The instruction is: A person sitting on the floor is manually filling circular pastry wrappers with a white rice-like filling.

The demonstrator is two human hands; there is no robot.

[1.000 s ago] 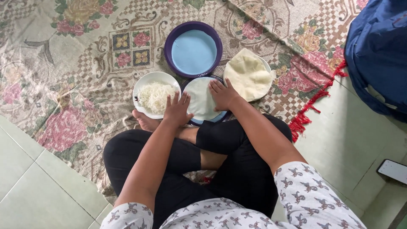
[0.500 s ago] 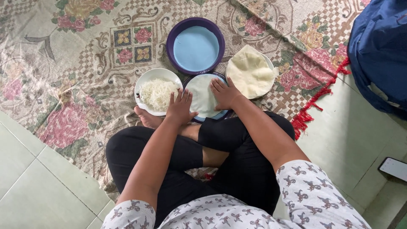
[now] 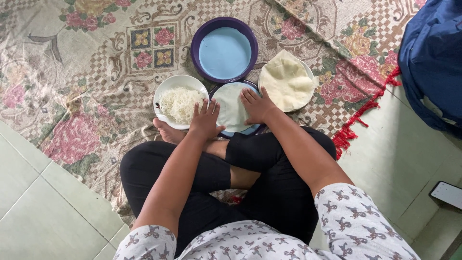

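Both hands lie flat with fingers spread, grasping nothing: the left hand (image 3: 204,120) and the right hand (image 3: 257,106) press on a thin, pale round wrapper (image 3: 232,107) spread over a dark-rimmed plate (image 3: 250,130) at mid-frame. Left of it sits a white bowl of fine white noodles (image 3: 178,102); above, a purple basin of water (image 3: 224,49); to the right, a stack of pale wrappers (image 3: 287,82).

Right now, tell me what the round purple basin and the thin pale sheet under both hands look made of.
Round purple basin: likely plastic; smooth, evenly coloured rim with a slight sheen.
Thin pale sheet: probably a rice-paper or dough wrapper; translucent, limp, lying flat on its plate under the left hand and right hand.
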